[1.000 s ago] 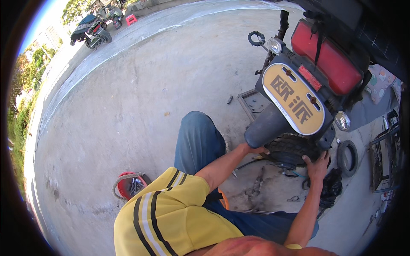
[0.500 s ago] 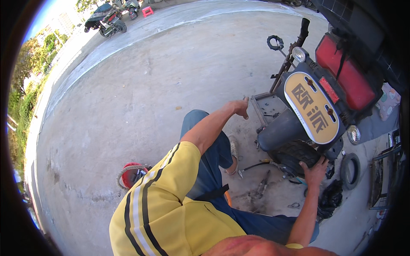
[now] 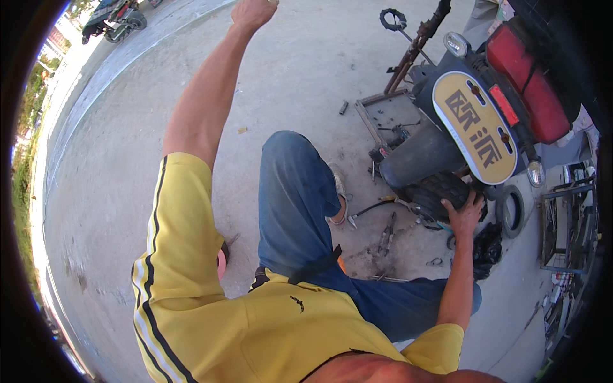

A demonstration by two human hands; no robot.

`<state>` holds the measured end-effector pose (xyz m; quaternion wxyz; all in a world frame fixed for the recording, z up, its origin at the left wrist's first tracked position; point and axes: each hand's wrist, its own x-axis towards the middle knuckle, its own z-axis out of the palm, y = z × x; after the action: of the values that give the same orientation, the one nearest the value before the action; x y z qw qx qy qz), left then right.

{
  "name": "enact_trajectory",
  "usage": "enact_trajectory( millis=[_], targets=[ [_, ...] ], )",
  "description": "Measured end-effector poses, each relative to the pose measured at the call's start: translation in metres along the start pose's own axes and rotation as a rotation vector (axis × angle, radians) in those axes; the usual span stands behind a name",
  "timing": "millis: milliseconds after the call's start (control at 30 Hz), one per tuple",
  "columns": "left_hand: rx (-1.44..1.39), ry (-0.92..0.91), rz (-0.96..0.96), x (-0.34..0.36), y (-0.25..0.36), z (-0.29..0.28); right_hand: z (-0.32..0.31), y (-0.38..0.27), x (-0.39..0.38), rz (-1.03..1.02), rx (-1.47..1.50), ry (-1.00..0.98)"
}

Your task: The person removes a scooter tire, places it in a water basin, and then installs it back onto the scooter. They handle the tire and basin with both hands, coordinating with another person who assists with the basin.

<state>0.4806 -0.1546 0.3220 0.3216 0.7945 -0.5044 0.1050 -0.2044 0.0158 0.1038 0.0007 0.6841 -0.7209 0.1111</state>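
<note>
My right hand [image 3: 465,214] grips the black knobbly tire [image 3: 440,190] of the scooter's wheel, thumb and fingers spread over its tread. Above that wheel is a dark grey mudguard [image 3: 421,156] under a yellow plate [image 3: 476,127] with a white rim. My left hand [image 3: 254,13] is stretched far out at the upper edge, partly cut off. Its visible fingers look curled, and whether anything is in them is hidden. Beside the wheel lie an air hose [image 3: 370,207] with a metal end and a dark pliers-like tool [image 3: 387,233].
A metal frame [image 3: 370,121] stands by the scooter, with a small dark cylinder [image 3: 343,107] beside it. To the right are a loose tire [image 3: 509,210], a black plastic bag [image 3: 488,249] and a metal rack [image 3: 565,223]. A pink-red container [image 3: 221,263] shows behind my left sleeve. A motorcycle [image 3: 115,22] is parked far left.
My left hand has swung from beside the metal frame up and left to the upper edge. The right hand stays on the tire. The whole view has shifted slightly.
</note>
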Motion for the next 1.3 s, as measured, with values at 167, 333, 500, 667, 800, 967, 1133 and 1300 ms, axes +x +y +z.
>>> enact_trajectory(
  millis=[167, 333, 500, 667, 800, 967, 1133, 1300],
  targets=[
    [-0.046, -0.270, 0.018, -0.047, 0.015, 0.092, 0.005, -0.004, 0.001, -0.056, 0.033, 0.066],
    [-0.378, -0.503, -0.216, -0.156, 0.060, 0.223, 0.011, 0.002, 0.001, -0.074, 0.049, 0.084],
    [-0.841, -0.855, -0.796, -0.320, 0.079, 0.343, 0.011, -0.008, 0.004, -0.063, 0.069, 0.052],
    [-0.935, -1.051, -1.068, -0.444, 0.094, 0.375, 0.009, 0.003, -0.001, -0.053, 0.087, -0.005],
    [-1.009, -0.920, -1.004, -0.455, 0.114, 0.406, 0.010, 0.011, -0.010, -0.033, 0.078, 0.008],
    [-0.748, -0.866, -1.151, -0.453, 0.122, 0.468, 0.016, -0.004, -0.003, -0.085, 0.189, -0.014],
    [-0.661, -1.035, -1.194, -0.442, 0.123, 0.470, 0.017, 0.016, -0.009, -0.119, 0.069, -0.149],
    [-0.750, -0.718, -1.063, -0.430, 0.136, 0.461, 0.023, 0.043, -0.023, -0.157, 0.084, -0.182]
  ],
)
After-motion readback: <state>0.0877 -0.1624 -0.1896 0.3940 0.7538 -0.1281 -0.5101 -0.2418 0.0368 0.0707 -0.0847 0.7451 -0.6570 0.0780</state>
